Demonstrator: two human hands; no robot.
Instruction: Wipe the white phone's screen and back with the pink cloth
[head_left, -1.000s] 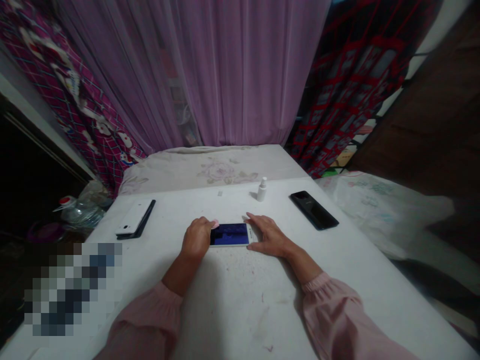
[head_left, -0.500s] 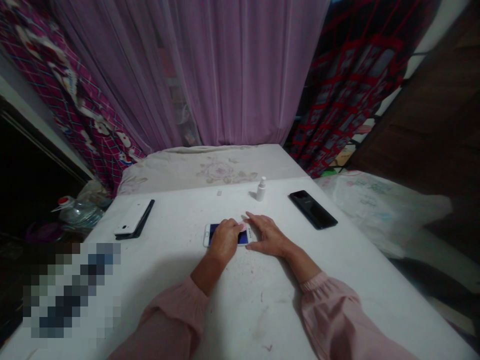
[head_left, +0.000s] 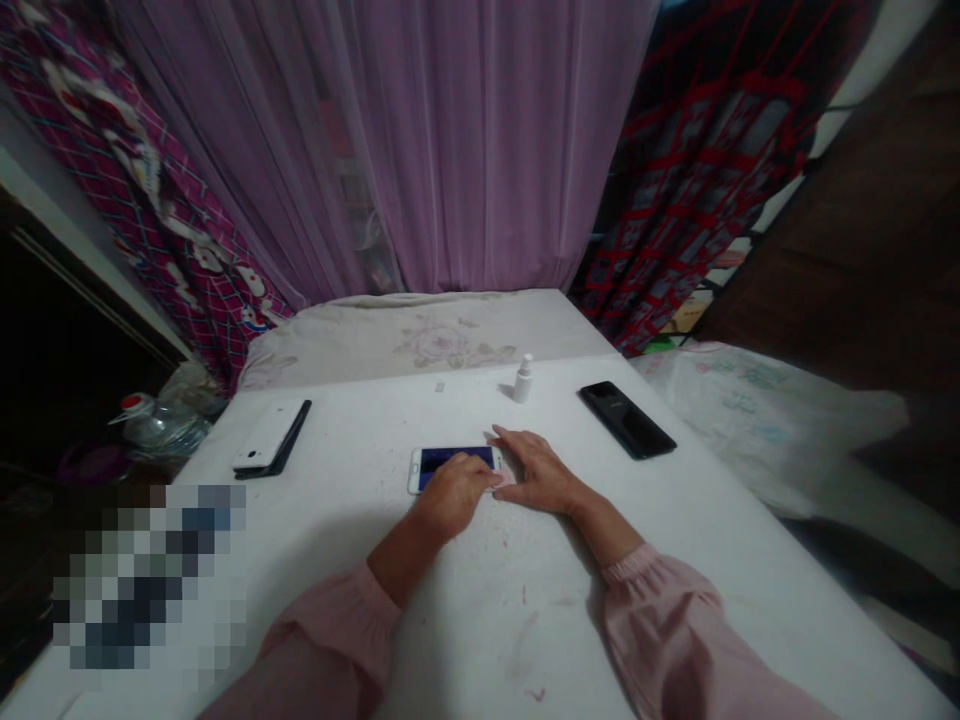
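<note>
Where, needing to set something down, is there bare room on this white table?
Bare: the stretch between the white phone and the left hand, and the table in front of the hands. Crowded: the middle phone under the left hand, with the right hand beside it; the white bottle and black phone close by.

The left hand [head_left: 450,492] covers part of the phone [head_left: 457,460] screen; a pixelated patch [head_left: 150,575] hides the lower left of the view.

Straight ahead of your right fingers [head_left: 511,440], the small white spray bottle [head_left: 523,381] stands nearest, with the black smartphone [head_left: 626,420] off to their right; you can pass between those two. Well left of your left fingers [head_left: 472,470], the white smartphone [head_left: 266,435] blocks the way
</note>
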